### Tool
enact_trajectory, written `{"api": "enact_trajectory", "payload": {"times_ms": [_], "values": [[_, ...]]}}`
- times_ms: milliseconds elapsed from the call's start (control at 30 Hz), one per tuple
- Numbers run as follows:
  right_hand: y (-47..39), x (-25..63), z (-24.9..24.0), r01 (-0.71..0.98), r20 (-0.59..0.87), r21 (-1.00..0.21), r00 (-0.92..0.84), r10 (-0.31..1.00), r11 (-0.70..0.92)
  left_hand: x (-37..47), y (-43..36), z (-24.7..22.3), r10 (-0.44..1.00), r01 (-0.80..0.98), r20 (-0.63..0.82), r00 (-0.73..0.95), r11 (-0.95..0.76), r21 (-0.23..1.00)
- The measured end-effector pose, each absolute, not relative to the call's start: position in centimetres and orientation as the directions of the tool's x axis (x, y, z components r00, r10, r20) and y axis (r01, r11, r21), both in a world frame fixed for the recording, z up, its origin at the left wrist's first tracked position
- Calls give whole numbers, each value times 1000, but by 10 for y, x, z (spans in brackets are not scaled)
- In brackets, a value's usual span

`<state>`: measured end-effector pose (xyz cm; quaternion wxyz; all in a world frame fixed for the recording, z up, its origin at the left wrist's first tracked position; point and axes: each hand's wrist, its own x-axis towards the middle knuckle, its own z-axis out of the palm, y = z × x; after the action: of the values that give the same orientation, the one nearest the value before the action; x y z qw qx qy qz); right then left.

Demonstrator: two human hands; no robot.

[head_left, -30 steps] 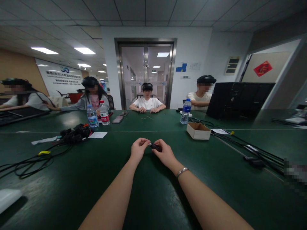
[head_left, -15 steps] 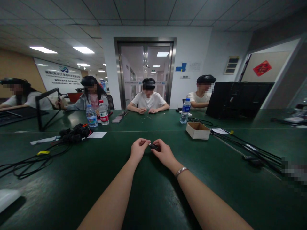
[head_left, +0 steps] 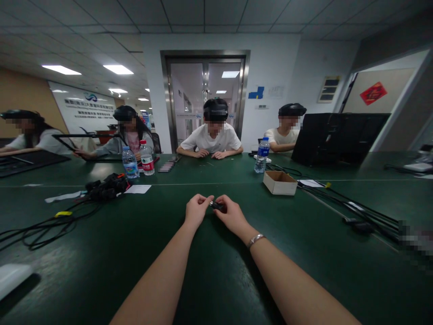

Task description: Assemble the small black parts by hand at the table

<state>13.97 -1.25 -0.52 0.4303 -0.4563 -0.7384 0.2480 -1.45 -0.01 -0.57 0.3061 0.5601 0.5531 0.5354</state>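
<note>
Low over the green table (head_left: 216,266), both hands meet around a small black object with a shiny metal end (head_left: 216,205). The fingers of my right hand (head_left: 233,214) are closed on its black body. My left hand (head_left: 197,211) pinches at the metal end, thumb and fingertips pressed together. Most of the object is covered by the fingers, so its kind cannot be made out. A metal bracelet (head_left: 256,240) circles my right wrist.
Beyond my hands, a white open box (head_left: 280,184) stands right, near a water bottle (head_left: 262,155). Black cables (head_left: 372,216) run along the right side. Left are a dark bundle of gear (head_left: 106,186), more cables and two bottles (head_left: 131,163). Several people sit across the table.
My hands have barely moved, and slightly more of the metal end shows. A person at the left has tipped a black frame flatter. The person opposite has leaned forward.
</note>
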Motion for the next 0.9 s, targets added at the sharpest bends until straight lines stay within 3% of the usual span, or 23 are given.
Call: {"api": "enact_trajectory", "payload": {"times_ms": [300, 600, 900], "values": [[-10, 139, -8, 452, 414, -767, -195, 889, 456, -18, 6, -9, 937, 99, 341, -70, -334, 937], [-9, 139, -8, 421, 391, -794, -200, 899, 439, -19, 4, -7, 967, -129, 251, -48, -255, 958], [-9, 139, -7, 426, 386, -795, -194, 902, 431, -20, 0, -1, 980, -139, 199, -16, -199, 970]]}}
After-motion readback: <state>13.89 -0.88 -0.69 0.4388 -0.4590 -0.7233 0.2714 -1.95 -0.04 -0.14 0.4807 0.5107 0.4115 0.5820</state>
